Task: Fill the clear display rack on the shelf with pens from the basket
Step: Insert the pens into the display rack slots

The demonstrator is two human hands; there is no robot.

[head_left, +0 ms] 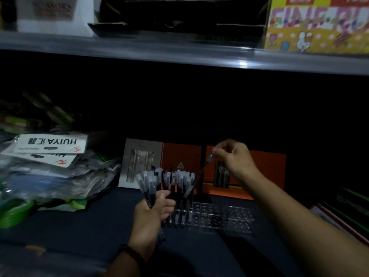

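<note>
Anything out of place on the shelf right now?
The clear plastic packets at left lie in a slumped heap, one white HUIYA label card upside down. The clear plastic display rack holds capped pens only at its left end. Nothing looks spilled.

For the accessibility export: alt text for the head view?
A person's right hand pinches one pen by its top above a clear display rack on a dim shelf, while the left hand grips a bundle of pens. More pens stand in the rack's left end; orange boxes stand behind.

Left grip (151,208) low, curled round pens (146,183); right grip (233,154) raised, pinching one pen (202,170).
</note>
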